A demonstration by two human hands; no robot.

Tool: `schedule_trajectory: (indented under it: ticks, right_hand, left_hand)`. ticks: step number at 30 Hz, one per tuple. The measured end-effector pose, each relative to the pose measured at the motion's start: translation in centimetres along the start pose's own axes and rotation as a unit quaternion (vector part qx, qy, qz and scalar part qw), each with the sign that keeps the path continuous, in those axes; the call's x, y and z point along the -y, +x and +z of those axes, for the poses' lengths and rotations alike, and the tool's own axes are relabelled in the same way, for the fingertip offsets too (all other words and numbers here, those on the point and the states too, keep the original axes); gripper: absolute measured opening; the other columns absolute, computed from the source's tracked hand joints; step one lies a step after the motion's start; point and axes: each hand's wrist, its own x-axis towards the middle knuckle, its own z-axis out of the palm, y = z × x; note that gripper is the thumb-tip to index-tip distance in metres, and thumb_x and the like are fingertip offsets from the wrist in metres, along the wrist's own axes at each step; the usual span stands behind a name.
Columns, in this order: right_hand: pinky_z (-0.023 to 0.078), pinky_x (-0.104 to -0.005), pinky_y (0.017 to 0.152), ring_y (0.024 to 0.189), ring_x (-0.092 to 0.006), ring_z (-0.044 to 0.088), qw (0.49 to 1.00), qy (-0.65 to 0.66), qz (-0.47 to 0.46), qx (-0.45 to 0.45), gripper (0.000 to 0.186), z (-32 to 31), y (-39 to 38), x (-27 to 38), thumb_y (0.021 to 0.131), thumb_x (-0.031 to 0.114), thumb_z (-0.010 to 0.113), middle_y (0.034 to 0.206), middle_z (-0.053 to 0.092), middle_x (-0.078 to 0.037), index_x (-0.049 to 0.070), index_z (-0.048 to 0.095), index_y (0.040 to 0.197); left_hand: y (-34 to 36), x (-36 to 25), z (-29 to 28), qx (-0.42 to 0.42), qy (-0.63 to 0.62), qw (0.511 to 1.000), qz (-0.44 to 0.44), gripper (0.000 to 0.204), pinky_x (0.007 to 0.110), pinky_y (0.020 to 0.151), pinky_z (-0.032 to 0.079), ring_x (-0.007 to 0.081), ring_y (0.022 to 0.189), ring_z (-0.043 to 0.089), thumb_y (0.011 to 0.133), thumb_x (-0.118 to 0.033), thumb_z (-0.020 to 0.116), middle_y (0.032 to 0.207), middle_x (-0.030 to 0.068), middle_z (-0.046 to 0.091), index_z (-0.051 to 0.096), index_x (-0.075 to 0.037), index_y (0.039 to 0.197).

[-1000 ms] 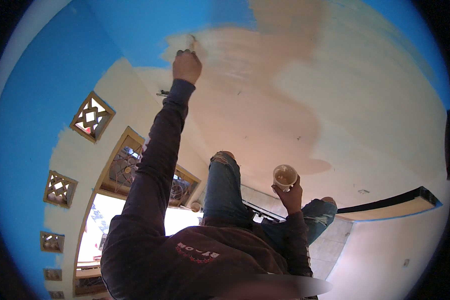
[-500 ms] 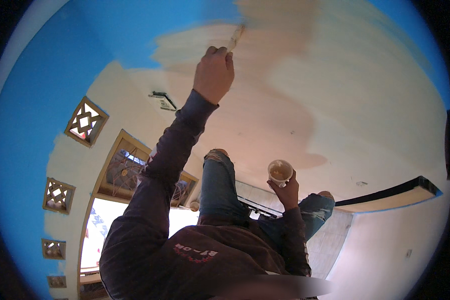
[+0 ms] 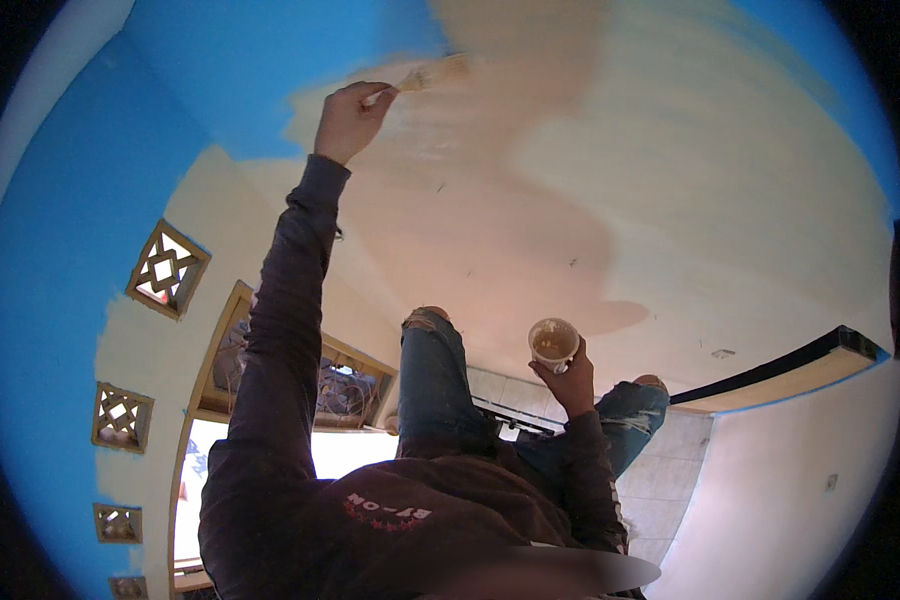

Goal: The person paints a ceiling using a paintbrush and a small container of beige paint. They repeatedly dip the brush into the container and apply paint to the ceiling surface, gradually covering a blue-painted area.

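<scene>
My left hand (image 3: pixel 353 120) is raised high with the arm stretched out, its fingers closed round the handle of a paintbrush (image 3: pixel 432 74). The brush lies nearly level, its bristles pointing right against the wall (image 3: pixel 470 200), where beige paint meets blue. Whether the bristles press on the surface is hard to tell. Lower down, in front of my knees, my right hand (image 3: pixel 572 385) grips a small whitish cup (image 3: pixel 554 358). Some light brown paint shows inside the cup, and smears mark its inner side.
Blue paint (image 3: pixel 60 220) covers the upper left wall. Lattice vent blocks (image 3: pixel 168 268) run down that side, beside a wood-framed window (image 3: pixel 355 375) and a bright opening. A dark-edged ledge (image 3: pixel 790 380) juts out at the right. My bent knees (image 3: pixel 430 350) are below the painted wall.
My left hand has moved left, and the brush has swung from steeply upright to nearly level. The cup in my right hand has barely shifted. The view has turned slightly.
</scene>
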Motion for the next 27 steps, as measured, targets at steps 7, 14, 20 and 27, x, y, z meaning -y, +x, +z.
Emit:
schedule_trajectory:
  ticks: [7, 14, 20, 27]
  right_hand:
    - [0.056, -0.0429, 0.094, 0.115, -0.0328, 0.068, 1.000, 0.010, 0.006, 0.000, 0.083, 0.0, -0.1, -0.5, 0.071, 0.027, 0.092, 0.122, 0.069, -0.020, 0.003, 0.047, 0.136]
    - [0.059, -0.0414, 0.091, 0.109, -0.0317, 0.070, 1.000, -0.002, -0.016, 0.001, 0.081, 0.6, -0.2, -1.0, 0.071, 0.023, 0.093, 0.117, 0.069, -0.021, -0.002, 0.047, 0.133]
    - [0.059, -0.0420, 0.090, 0.108, -0.0324, 0.070, 1.000, -0.012, -0.013, -0.005, 0.079, 0.8, -0.2, -1.9, 0.071, 0.022, 0.092, 0.117, 0.069, -0.021, 0.000, 0.048, 0.132]
    - [0.059, -0.0433, 0.091, 0.110, -0.0327, 0.070, 0.999, -0.018, -0.026, -0.002, 0.078, 1.2, -0.4, -3.1, 0.071, 0.022, 0.092, 0.118, 0.069, -0.021, 0.001, 0.048, 0.132]
  left_hand:
    - [-0.4, 9.4, -3.3, -0.002, -0.007, 0.998, -0.066, 0.031, 0.036, 0.057, 0.049, 0.0152, 0.059, 0.057, 0.096, -0.037, 0.070, 0.073, 0.0085, 0.069, 0.078, -0.011, 0.110]
    - [-1.9, 20.6, -6.6, -0.026, 0.055, 0.991, -0.118, 0.032, 0.038, 0.062, 0.052, 0.0166, 0.062, 0.061, 0.094, -0.041, 0.070, 0.075, 0.0079, 0.071, 0.079, -0.015, 0.110]
    - [-4.0, 25.3, -9.0, -0.052, 0.159, 0.975, -0.148, 0.032, 0.043, 0.073, 0.058, 0.0292, 0.078, 0.073, 0.093, -0.040, 0.069, 0.084, 0.0151, 0.075, 0.078, -0.014, 0.111]
    - [-6.1, 28.0, -9.4, -0.110, 0.270, 0.940, -0.175, 0.027, 0.049, 0.077, 0.057, 0.0384, 0.085, 0.071, 0.095, -0.033, 0.065, 0.091, 0.0184, 0.074, 0.078, -0.011, 0.106]
